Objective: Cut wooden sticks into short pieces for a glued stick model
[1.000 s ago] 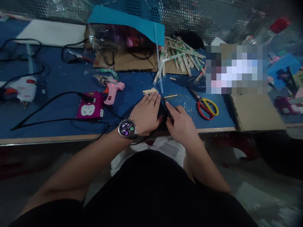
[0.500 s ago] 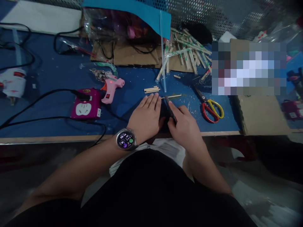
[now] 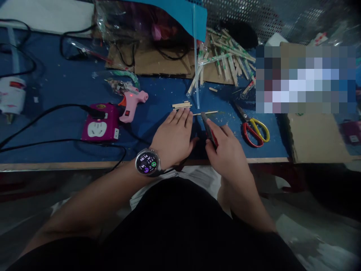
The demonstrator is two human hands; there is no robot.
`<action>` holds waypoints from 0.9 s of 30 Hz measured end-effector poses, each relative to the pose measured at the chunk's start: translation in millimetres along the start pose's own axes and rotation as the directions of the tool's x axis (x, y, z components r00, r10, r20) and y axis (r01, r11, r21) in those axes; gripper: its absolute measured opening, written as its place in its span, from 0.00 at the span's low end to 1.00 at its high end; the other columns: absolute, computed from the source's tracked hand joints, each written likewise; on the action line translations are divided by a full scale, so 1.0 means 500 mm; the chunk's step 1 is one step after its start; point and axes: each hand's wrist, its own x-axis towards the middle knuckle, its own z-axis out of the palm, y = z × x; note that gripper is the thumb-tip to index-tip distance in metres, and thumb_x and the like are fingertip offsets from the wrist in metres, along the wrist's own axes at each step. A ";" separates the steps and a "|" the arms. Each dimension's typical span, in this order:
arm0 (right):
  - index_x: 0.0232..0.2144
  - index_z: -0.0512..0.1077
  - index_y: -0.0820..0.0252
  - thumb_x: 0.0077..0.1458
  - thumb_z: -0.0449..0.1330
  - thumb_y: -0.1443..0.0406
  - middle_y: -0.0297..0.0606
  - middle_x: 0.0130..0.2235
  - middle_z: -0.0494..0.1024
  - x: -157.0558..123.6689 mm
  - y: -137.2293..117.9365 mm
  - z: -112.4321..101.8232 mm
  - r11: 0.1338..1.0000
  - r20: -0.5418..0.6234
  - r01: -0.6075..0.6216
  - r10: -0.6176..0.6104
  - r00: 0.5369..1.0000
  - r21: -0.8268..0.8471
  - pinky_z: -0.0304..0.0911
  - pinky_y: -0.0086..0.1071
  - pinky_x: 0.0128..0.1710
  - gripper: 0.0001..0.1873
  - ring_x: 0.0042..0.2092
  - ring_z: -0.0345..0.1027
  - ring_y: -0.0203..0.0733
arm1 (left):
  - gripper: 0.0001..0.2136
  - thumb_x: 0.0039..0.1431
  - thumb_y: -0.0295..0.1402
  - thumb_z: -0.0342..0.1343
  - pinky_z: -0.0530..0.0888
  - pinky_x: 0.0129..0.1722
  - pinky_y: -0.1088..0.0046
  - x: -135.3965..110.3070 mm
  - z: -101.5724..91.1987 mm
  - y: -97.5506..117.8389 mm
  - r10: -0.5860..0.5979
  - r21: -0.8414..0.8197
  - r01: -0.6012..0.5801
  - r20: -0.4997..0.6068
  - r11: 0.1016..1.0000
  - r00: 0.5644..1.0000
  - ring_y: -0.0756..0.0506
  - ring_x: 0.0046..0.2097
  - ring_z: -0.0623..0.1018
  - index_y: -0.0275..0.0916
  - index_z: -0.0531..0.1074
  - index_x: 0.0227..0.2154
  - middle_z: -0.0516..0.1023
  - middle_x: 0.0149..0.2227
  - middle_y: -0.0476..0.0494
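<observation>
My left hand (image 3: 175,136) lies flat, fingers stretched and together, pressing on the blue table (image 3: 56,90) near the front edge; a watch (image 3: 146,162) is on its wrist. Just to its right my right hand (image 3: 225,148) is closed round a dark knife-like cutter with a red handle (image 3: 210,130), its tip pointing away from me toward a thin wooden stick (image 3: 205,113). A small stack of cut sticks (image 3: 182,105) lies just beyond my left fingertips. What lies under my left palm is hidden.
Red and yellow scissors (image 3: 252,128) lie right of my right hand. A pink glue gun (image 3: 131,105) and a magenta power socket (image 3: 98,127) with black cables sit left. A pile of chopsticks (image 3: 222,60), cardboard sheets (image 3: 316,139) and a plastic bag stand behind.
My right hand has lifted the cutter slightly, showing its red handle, with the tip now by the thin stick. My left hand stays flat. The camera tilted down a little.
</observation>
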 end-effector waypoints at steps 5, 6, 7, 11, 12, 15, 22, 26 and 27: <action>0.77 0.67 0.61 0.71 0.54 0.64 0.58 0.61 0.77 0.004 -0.006 0.004 1.000 0.026 0.002 -0.002 1.000 -0.009 0.77 0.55 0.57 0.35 0.57 0.78 0.62 | 0.39 0.78 0.43 0.50 0.54 0.84 0.48 0.005 0.000 0.000 -0.007 0.007 0.007 0.001 1.000 1.000 0.28 0.84 0.59 0.14 0.56 0.78 0.56 0.82 0.17; 0.77 0.67 0.62 0.71 0.54 0.64 0.58 0.61 0.77 0.005 -0.008 0.006 1.000 0.032 0.003 -0.002 0.999 -0.013 0.77 0.55 0.57 0.35 0.57 0.78 0.62 | 0.39 0.78 0.43 0.50 0.54 0.84 0.48 0.005 -0.001 0.000 -0.011 0.011 0.011 0.004 1.000 1.000 0.28 0.84 0.58 0.15 0.56 0.78 0.56 0.82 0.17; 0.77 0.67 0.62 0.71 0.54 0.64 0.58 0.61 0.77 0.008 -0.010 0.007 1.000 0.038 0.002 -0.001 0.999 -0.015 0.78 0.55 0.56 0.35 0.56 0.78 0.62 | 0.39 0.78 0.43 0.50 0.53 0.84 0.49 0.006 -0.001 0.000 -0.013 0.014 0.013 0.008 1.000 1.000 0.29 0.84 0.58 0.15 0.55 0.79 0.55 0.82 0.17; 0.77 0.67 0.62 0.70 0.53 0.65 0.58 0.61 0.76 0.022 -0.017 0.014 1.000 0.055 -0.016 0.017 0.998 -0.019 0.78 0.54 0.54 0.36 0.54 0.79 0.61 | 0.39 0.78 0.44 0.49 0.53 0.85 0.49 0.006 -0.001 0.000 -0.012 0.020 0.012 0.017 1.000 1.000 0.28 0.84 0.57 0.15 0.55 0.79 0.54 0.82 0.17; 0.77 0.67 0.63 0.70 0.53 0.65 0.58 0.61 0.76 0.027 -0.019 0.015 1.000 0.055 -0.019 0.021 0.998 -0.024 0.79 0.53 0.54 0.36 0.53 0.79 0.61 | 0.39 0.79 0.44 0.49 0.53 0.85 0.49 0.006 -0.002 0.000 -0.011 0.024 0.010 0.020 1.000 1.000 0.28 0.84 0.57 0.15 0.55 0.79 0.54 0.82 0.17; 0.77 0.68 0.63 0.69 0.52 0.66 0.58 0.59 0.77 0.040 -0.026 0.018 0.999 0.048 -0.019 0.021 0.999 -0.045 0.79 0.53 0.53 0.36 0.51 0.79 0.60 | 0.38 0.79 0.43 0.47 0.53 0.85 0.49 0.005 -0.002 0.001 -0.009 0.035 0.008 0.026 0.999 1.000 0.29 0.84 0.56 0.14 0.54 0.79 0.54 0.82 0.17; 0.76 0.68 0.60 0.71 0.54 0.65 0.58 0.63 0.77 0.044 -0.009 0.002 0.999 -0.021 0.003 -0.004 1.000 -0.044 0.78 0.56 0.57 0.34 0.57 0.78 0.63 | 0.36 0.78 0.41 0.50 0.56 0.83 0.46 0.007 -0.004 -0.004 0.003 0.016 -0.003 -0.031 1.000 1.000 0.28 0.82 0.63 0.16 0.60 0.77 0.61 0.80 0.18; 0.77 0.68 0.62 0.72 0.53 0.64 0.60 0.65 0.77 0.045 0.028 -0.020 0.995 -0.040 -0.018 0.014 0.999 -0.103 0.76 0.59 0.59 0.34 0.60 0.77 0.66 | 0.24 0.80 0.32 0.45 0.65 0.78 0.44 0.011 -0.018 -0.009 0.018 0.093 -0.010 -0.089 0.996 0.996 0.29 0.76 0.73 0.26 0.74 0.69 0.75 0.74 0.26; 0.77 0.67 0.63 0.72 0.53 0.64 0.61 0.65 0.77 0.048 0.040 -0.026 0.993 -0.050 -0.026 0.020 0.999 -0.118 0.76 0.59 0.59 0.34 0.61 0.77 0.67 | 0.22 0.80 0.29 0.44 0.68 0.76 0.45 0.013 -0.022 -0.010 0.017 0.109 -0.006 -0.100 0.994 0.995 0.30 0.73 0.76 0.30 0.78 0.64 0.79 0.70 0.28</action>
